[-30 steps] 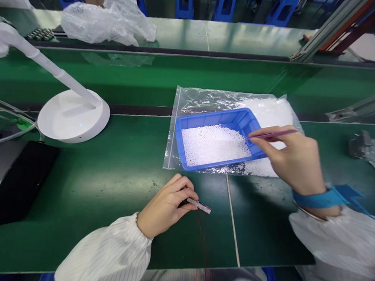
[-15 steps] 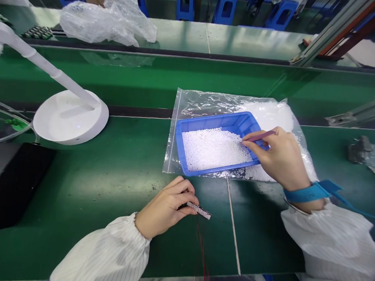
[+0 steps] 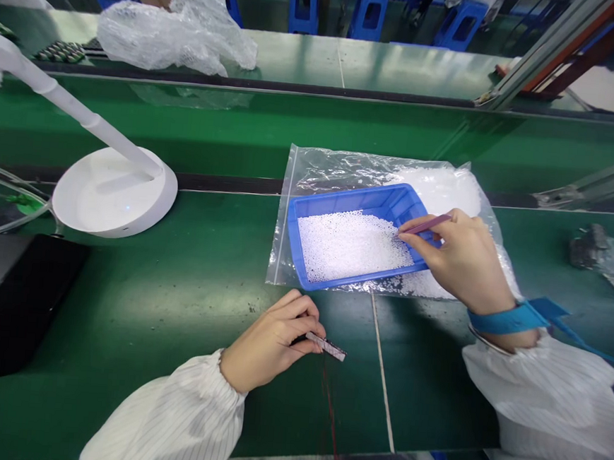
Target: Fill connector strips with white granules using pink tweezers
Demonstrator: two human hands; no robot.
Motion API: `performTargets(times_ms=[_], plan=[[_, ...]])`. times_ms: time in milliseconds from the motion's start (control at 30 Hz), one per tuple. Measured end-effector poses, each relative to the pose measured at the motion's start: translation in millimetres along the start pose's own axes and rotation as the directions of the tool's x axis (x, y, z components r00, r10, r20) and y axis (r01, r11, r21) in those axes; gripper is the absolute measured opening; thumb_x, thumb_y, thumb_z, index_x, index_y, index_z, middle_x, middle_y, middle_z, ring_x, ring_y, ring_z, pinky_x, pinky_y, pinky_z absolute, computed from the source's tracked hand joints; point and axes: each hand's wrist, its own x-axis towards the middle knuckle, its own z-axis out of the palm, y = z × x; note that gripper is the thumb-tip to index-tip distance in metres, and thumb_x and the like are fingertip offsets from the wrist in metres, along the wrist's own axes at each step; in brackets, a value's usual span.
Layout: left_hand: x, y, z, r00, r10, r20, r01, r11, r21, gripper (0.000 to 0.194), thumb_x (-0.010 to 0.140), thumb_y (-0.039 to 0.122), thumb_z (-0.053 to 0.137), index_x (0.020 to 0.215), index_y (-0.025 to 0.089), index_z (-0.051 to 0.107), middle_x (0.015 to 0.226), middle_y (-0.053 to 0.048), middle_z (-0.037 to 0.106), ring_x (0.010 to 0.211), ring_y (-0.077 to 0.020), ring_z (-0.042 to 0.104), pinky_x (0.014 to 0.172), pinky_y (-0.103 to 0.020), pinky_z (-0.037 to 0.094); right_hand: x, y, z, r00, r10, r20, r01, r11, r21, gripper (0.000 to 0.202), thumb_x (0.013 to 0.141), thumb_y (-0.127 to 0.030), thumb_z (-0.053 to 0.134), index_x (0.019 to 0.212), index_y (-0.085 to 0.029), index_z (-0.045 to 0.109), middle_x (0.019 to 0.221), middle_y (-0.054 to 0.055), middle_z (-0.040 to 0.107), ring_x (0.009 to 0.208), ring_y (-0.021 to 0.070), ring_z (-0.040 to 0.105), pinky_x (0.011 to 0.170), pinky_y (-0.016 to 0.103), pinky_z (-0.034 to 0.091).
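Observation:
My left hand (image 3: 277, 337) is closed round a small pale strip (image 3: 330, 346) with dark edges, just above the green bench. Thin red wires (image 3: 331, 416) hang below the strip toward the bench's front edge. My right hand (image 3: 458, 260) pinches pinkish tweezers (image 3: 431, 224), whose tips are down by the white beads. Those small white beads (image 3: 351, 244) fill the bottom of a blue plastic tray (image 3: 299, 247). Whether the tips hold a bead is too small to tell. A blue wrist strap (image 3: 510, 318) circles my right wrist.
The tray sits on a clear zip bag (image 3: 278, 256) with more white beads (image 3: 443, 187) in it. A white lamp (image 3: 116, 190) stands left, near a black box (image 3: 19, 306). Behind runs a green trough (image 3: 240, 132); a crumpled plastic bag (image 3: 174, 32) lies on the far bench.
My right hand and the tweezers have shifted very slightly to the right, still over the tray. My left hand and the strip stay in place.

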Motion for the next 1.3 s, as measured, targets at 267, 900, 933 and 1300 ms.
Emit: performTargets(times_ms=[267, 900, 933, 1300], plan=[[0, 0, 1.0, 1.0, 0.015, -0.01, -0.015, 1.0, 0.005, 0.017, 0.082, 0.009, 0.069, 0.097, 0.017, 0.068, 0.093, -0.003, 0.056, 0.088, -0.0159, 0.052, 0.074, -0.029, 0.052, 0, -3, -5, 0.999, -0.016, -0.042, 0.017, 1.0, 0.013, 0.01, 0.085, -0.03, 0.067, 0.083, -0.023, 0.073, 0.086, 0.002, 0.073, 0.072, 0.021, 0.056, 0.072, 0.04, 0.042], [3, 6, 7.0, 0.999, 0.033, -0.03, -0.031, 0.997, 0.067, 0.022, 0.08, 0.019, 0.074, 0.101, 0.016, 0.068, 0.095, -0.004, 0.057, 0.09, -0.0181, 0.05, 0.079, -0.033, 0.05, -99, -74, 7, 0.974, -0.011, 0.227, -0.135, 0.775, 0.617, 0.009, 0.088, -0.024, 0.064, 0.093, -0.027, 0.071, 0.091, -0.002, 0.074, 0.082, 0.0156, 0.066, 0.07, 0.029, 0.055], [3, 6, 7.8, 0.999, 0.033, -0.033, -0.03, 0.997, 0.076, 0.021, 0.081, 0.02, 0.073, 0.1, 0.017, 0.068, 0.095, -0.004, 0.057, 0.09, -0.0181, 0.05, 0.079, -0.033, 0.049, -100, -76, 8, 0.974, -0.003, 0.225, -0.141, 0.773, 0.619, 0.009, 0.088, -0.025, 0.064, 0.093, -0.026, 0.071, 0.091, -0.001, 0.074, 0.083, 0.0159, 0.067, 0.071, 0.03, 0.055], [3, 6, 9.3, 0.997, 0.064, -0.047, -0.06, 0.995, 0.075, 0.008, 0.087, 0.02, 0.066, 0.094, 0.017, 0.068, 0.092, -0.005, 0.056, 0.087, -0.0178, 0.048, 0.075, -0.031, 0.044, -107, -80, 13, 0.976, -0.033, 0.215, -0.11, 0.776, 0.621, 0.01, 0.089, -0.021, 0.063, 0.095, -0.026, 0.07, 0.092, -0.002, 0.074, 0.082, 0.015, 0.065, 0.07, 0.03, 0.054]])
